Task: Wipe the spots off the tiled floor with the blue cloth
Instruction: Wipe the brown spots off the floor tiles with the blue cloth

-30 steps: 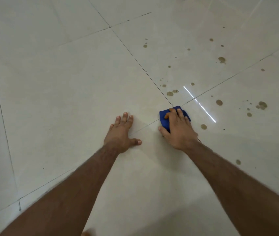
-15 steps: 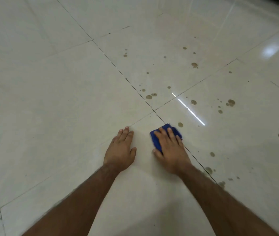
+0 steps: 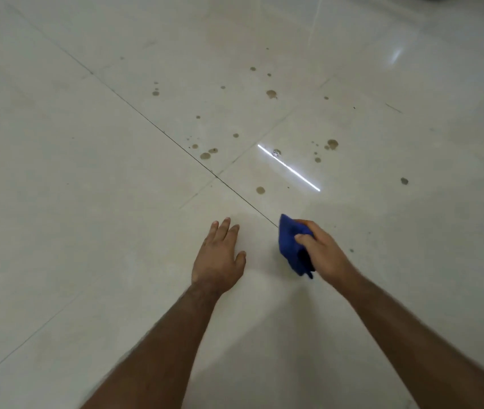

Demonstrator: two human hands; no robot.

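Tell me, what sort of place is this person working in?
Probably an indoor room, which kind I cannot tell. The glossy tiled floor with dark grout lines mirrors a strip light, and brown spots dot it while the right hand grips a blue cloth.

The right hand [image 3: 322, 255] hides part of the blue cloth [image 3: 292, 246].

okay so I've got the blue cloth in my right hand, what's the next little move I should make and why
Probably carry the blue cloth forward and press it onto the nearest brown spot. Your right hand grips the cloth bunched up, seemingly lifted rather than flat on the tile, while your left hand rests on the floor. That spot lies just ahead, and many more remain beyond it.
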